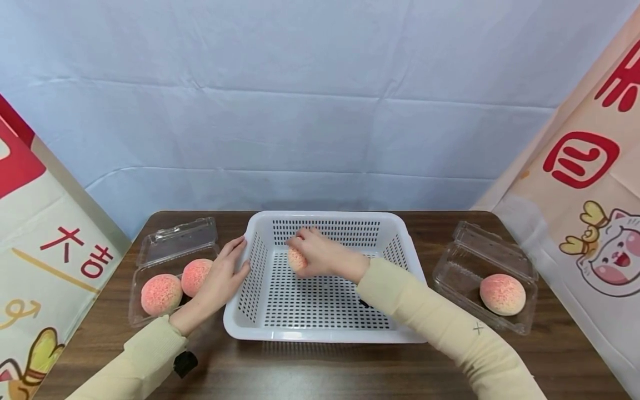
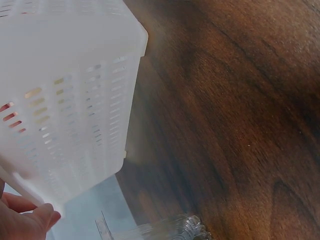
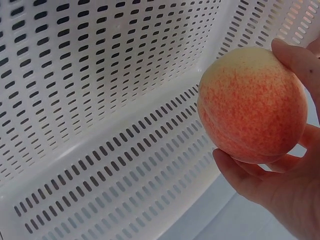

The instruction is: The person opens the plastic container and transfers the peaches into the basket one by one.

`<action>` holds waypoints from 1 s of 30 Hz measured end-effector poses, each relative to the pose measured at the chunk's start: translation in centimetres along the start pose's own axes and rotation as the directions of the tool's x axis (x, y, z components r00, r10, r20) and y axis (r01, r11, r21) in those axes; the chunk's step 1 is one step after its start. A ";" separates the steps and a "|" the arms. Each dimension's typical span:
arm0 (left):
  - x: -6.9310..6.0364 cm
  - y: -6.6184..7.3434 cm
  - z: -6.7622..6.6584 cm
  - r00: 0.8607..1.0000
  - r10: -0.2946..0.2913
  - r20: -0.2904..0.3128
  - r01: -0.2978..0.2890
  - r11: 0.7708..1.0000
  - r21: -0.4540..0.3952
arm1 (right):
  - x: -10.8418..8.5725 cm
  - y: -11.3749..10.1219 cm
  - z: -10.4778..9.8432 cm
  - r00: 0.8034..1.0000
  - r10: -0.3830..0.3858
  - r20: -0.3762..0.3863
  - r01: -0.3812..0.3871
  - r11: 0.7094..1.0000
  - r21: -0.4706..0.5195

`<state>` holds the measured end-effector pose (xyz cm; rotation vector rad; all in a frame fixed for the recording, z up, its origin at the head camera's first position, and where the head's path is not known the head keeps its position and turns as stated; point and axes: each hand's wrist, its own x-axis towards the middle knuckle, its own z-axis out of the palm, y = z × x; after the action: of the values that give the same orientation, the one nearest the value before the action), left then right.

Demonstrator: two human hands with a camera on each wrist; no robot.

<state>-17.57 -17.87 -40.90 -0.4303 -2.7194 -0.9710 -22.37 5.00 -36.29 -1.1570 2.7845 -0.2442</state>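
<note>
A white perforated plastic basket [image 1: 325,335] stands at the middle of the table. My right hand [image 1: 320,254] is over its inside and holds a peach [image 3: 252,105], red-orange with a pale yellow top. Fingers and thumb curve around the fruit in the right wrist view. My left hand [image 1: 223,278] grips the basket's left rim; only part of that hand [image 2: 25,220] shows in the left wrist view. Left of the basket, two pink peaches [image 1: 161,294] sit in an open clear plastic box [image 1: 142,272]. On the right, one peach [image 1: 502,294] lies in another open clear box [image 1: 457,266].
The brown wooden table [image 1: 280,372] ends at a pale blue cloth backdrop [image 1: 300,139]. Printed panels stand at the left [image 1: 55,250] and right [image 1: 595,194]. Both clear boxes have their lids folded back toward the backdrop.
</note>
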 end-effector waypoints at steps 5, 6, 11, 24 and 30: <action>0.0 0.0 0.0 1.000 -0.004 0.005 0.004 1.000 0.003 | 0.3 0.1 0.2 1.000 -0.004 -0.004 0.004 1.000 0.006; 0.0 -0.1 0.0 1.000 -0.004 0.005 0.004 1.000 0.003 | 0.3 0.1 0.3 1.000 -0.006 -0.006 0.006 1.000 0.010; -0.1 -0.1 -0.1 1.000 -0.012 0.009 0.012 1.000 0.005 | 0.6 0.1 0.7 1.000 0.000 -0.006 0.000 1.000 0.017; -0.2 -0.2 0.1 1.000 -0.009 0.002 0.009 1.000 0.000 | 1.3 0.1 1.6 1.000 0.007 0.022 -0.007 1.000 0.004; 0.0 -0.1 0.1 1.000 -0.004 0.000 0.004 1.000 -0.001 | 1.6 0.4 2.2 0.998 0.037 0.048 -0.036 0.999 -0.016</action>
<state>-17.59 -17.90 -41.04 -0.4256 -2.7213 -0.9735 -23.36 3.90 -38.54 -1.0991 2.7676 -0.1898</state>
